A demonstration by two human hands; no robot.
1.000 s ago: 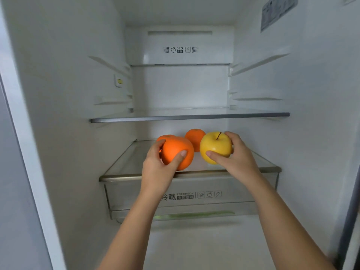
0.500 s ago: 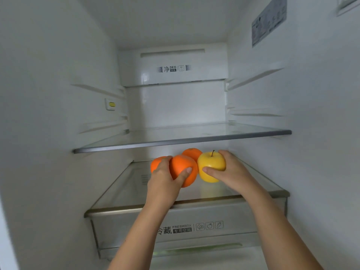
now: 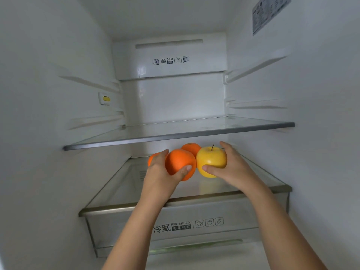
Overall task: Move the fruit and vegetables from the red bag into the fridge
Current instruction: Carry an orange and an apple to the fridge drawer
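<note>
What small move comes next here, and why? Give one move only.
Probably lower both fruits onto the lower shelf and let go. The left hand grips an orange and the right hand a yellow apple, both seemingly just above the glass. Two more oranges sit behind, so set these down in front, in the bare area.

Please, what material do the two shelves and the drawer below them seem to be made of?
Upper shelf: clear glass, by the look; the back wall shows through it, with a grey, metal-looking front strip.
Lower shelf: also glass; the yellow apple reflects faintly on it, and the trim looks like brushed metal.
Drawer: probably translucent plastic, with a slightly cloudy front and printed icons.
</note>
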